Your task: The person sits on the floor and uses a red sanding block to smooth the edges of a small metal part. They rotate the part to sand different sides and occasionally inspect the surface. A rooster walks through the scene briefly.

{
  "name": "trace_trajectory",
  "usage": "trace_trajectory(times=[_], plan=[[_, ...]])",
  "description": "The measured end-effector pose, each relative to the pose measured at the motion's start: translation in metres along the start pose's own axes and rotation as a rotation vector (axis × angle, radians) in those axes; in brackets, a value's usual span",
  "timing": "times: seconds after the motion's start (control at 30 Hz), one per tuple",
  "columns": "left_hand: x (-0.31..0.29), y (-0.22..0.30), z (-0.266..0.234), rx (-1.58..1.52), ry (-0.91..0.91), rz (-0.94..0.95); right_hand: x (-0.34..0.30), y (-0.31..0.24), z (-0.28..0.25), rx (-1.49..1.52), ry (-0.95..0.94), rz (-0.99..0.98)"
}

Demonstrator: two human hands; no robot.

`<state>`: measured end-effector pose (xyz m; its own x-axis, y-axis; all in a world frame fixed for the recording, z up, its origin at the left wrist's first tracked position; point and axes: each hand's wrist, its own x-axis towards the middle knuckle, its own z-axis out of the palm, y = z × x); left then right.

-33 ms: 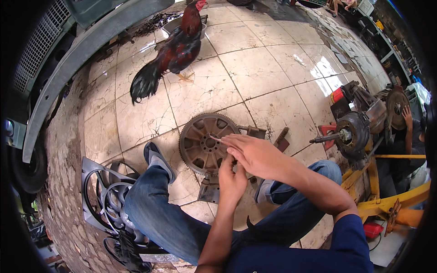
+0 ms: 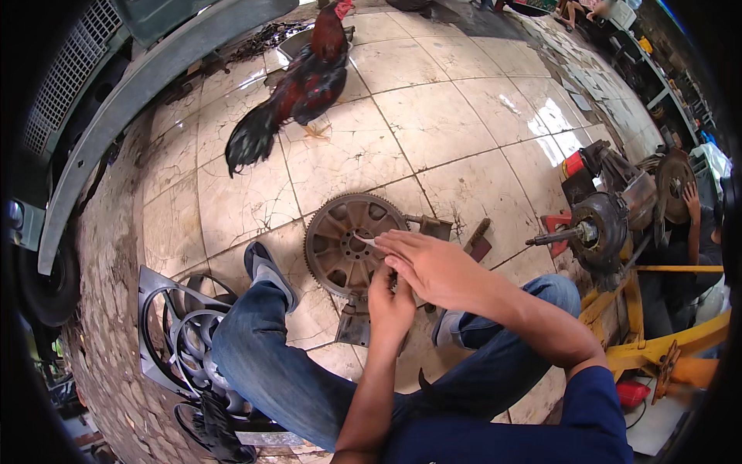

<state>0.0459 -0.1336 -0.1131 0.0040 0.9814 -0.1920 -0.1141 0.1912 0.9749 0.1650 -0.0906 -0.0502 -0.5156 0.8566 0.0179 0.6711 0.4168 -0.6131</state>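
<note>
Right hand (image 2: 437, 267) laid flat over the toothed wheel (image 2: 348, 241) at frame centre, fingers pinching a thin pale sliver at its hub. Left hand (image 2: 389, 303) curled just below, touching the rim; grip hidden. Rooster (image 2: 297, 89) strutting upper middle. Fan shroud (image 2: 174, 329) lower left.

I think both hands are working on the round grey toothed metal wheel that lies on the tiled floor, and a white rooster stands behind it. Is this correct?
Not quite. The rooster is dark red and black, not white, as the head view shows. The rest holds: the left hand and the right hand are both at the round grey toothed metal wheel lying on the tiled floor, with the rooster standing beyond it.
</note>
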Motion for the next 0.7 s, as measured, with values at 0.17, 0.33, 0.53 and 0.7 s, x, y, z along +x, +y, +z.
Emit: trace_trajectory(times=[0.17,0.33,0.53,0.7], plan=[[0.003,-0.004,0.004,0.149,0.006,0.061,0.009,0.009,-0.002,-0.024,-0.011,0.039],[0.013,-0.014,-0.007,0.049,0.024,-0.008,0.008,0.0,-0.001,-0.014,0.014,-0.042],[0.014,-0.012,-0.007,0.103,0.014,0.044,0.008,-0.003,-0.003,-0.013,0.002,0.037],[0.003,-0.004,0.001,0.181,0.042,0.095,0.013,0.003,-0.004,-0.028,-0.036,0.076]])
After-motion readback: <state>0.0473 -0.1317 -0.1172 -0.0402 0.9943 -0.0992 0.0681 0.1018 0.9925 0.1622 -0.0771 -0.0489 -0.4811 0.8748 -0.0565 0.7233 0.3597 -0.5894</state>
